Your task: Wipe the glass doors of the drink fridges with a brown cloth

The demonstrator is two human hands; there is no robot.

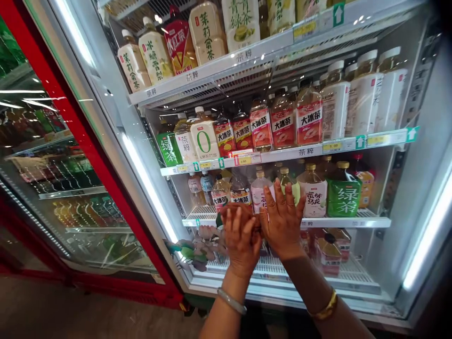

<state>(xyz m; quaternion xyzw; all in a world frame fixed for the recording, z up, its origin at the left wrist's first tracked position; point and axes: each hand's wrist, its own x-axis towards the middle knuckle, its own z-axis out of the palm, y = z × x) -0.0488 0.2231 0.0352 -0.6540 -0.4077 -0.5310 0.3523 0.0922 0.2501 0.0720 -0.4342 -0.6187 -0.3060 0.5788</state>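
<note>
My left hand (243, 240) is closed, its fingers curled in front of a lower shelf of a drinks fridge. Behind its fingertips shows a brownish-pink flower-like shape (242, 209), and a spray of grey-green leaves (197, 250) extends from the hand to the left; it appears to be a leafy flower stem in my grip, though the stem itself is hidden. My right hand (283, 226) is open beside it, fingers spread and pointing up, covering part of a pink-labelled bottle (259, 193). Whether that palm touches anything I cannot tell. A peach oolong bottle (312, 190) stands just right of it.
Shelves above hold rows of tea bottles (310, 115) and large cartons-like bottles (207, 33). A green tea bottle (343, 192) is at right. Red door frame (106, 160) slants down the left, with another drinks fridge beyond. Lying packs (329, 256) rest on the bottom rack.
</note>
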